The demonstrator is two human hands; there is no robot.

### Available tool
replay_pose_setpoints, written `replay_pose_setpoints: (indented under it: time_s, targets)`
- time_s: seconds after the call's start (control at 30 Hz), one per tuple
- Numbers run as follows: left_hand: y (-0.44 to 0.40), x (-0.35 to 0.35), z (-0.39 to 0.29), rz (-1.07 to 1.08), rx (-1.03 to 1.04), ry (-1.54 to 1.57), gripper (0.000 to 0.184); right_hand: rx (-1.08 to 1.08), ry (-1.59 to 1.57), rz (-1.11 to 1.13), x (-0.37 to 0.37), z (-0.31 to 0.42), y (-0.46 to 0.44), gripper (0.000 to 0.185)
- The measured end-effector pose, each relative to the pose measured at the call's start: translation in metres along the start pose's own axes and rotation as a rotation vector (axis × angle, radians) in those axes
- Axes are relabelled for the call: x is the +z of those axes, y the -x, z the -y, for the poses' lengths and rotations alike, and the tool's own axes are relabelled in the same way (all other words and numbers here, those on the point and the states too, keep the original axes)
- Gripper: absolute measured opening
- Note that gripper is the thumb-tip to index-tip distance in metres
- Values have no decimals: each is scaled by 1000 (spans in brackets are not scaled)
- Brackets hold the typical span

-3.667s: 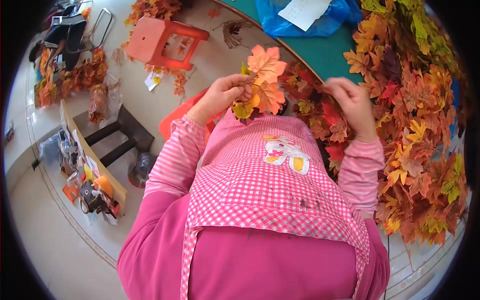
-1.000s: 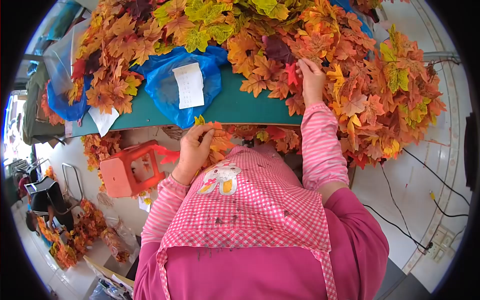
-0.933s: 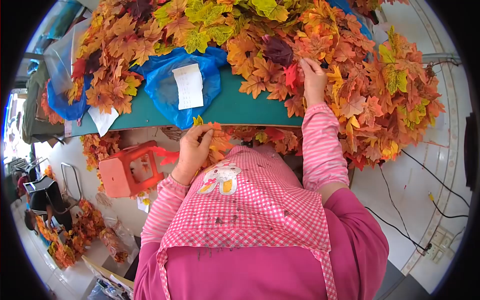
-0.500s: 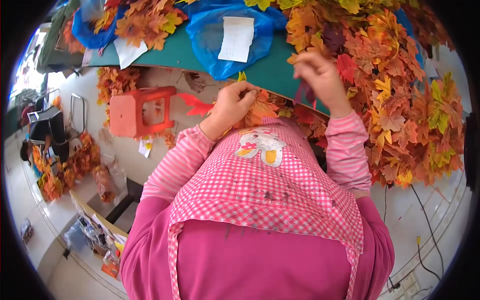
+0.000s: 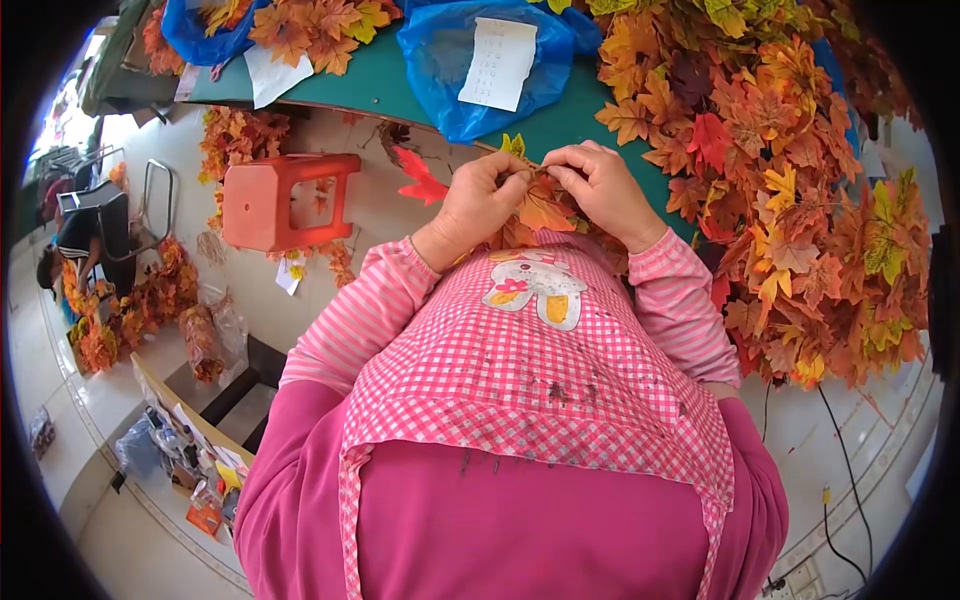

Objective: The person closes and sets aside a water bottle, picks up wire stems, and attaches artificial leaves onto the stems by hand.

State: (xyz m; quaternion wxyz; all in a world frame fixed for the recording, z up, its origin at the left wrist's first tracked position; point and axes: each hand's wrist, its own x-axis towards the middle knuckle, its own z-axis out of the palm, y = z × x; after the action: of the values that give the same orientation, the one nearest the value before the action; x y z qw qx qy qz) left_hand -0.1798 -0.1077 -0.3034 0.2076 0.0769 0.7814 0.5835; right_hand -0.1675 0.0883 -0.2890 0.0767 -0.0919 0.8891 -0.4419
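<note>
Both hands meet above the checked apron [image 5: 520,400], near the front edge of the green table [image 5: 400,95]. My left hand [image 5: 480,200] is closed on the stem of a leaf bunch [image 5: 543,208], with orange leaves below the fingers and a yellow-green leaf above. A red leaf [image 5: 420,178] sticks out to its left. My right hand [image 5: 605,190] pinches at the same thin stem, its fingertips close to those of my left hand. What else lies between the right fingertips is too small to make out.
A large heap of autumn leaves [image 5: 780,220] covers the right side of the table. A blue plastic bag [image 5: 440,75] with a paper note [image 5: 498,65] lies behind the hands. On the floor at left stand a red stool [image 5: 255,205] and a box of small items [image 5: 200,440].
My right hand has come from the leaf heap back to my left hand, and its fingers have closed at the stem. The view has shifted, with more of the heap at the right.
</note>
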Motion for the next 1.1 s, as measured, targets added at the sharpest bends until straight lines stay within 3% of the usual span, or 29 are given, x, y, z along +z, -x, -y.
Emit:
replay_pose_setpoints:
  time_s: [0.2, 0.5, 0.6, 0.7, 0.73, 0.8, 0.9, 0.93, 1.03, 1.1]
  targets:
    - [2, -1, -3, 32, 49, -137, 14, -268, 180, -99, 3, 7, 2, 12]
    - [1, -5, 5, 74, 139, -178, 18, -241, 51, -65, 13, 6, -2, 7]
    - [-11, -20, 6, 300, -313, 159, 25, -275, 204, -151, 15, 13, 1, 8]
    - [-16, -26, -1, 318, -597, 593, 29, -339, 283, -159, 22, 17, 5, 12]
    - [-17, -33, 8, 412, -608, 634, 27, -338, 256, -135, 25, 19, 8, 13]
    - [-14, -38, 20, 462, -550, 527, 26, -278, 155, -3, 22, 24, 16, 23]
    - [-3, -41, 15, 507, -461, 437, 22, 39, -504, 85, 15, 13, 18, 36]
    - [-1, -43, 16, 499, -404, 364, 21, 20, -511, 93, 8, 12, 13, 49]
    - [1, -45, 18, 503, -266, 218, 16, 76, -672, 192, 25, -8, 2, 56]
    - [3, -48, 13, 503, -174, 98, 14, 180, -583, 320, 20, -8, -5, 61]
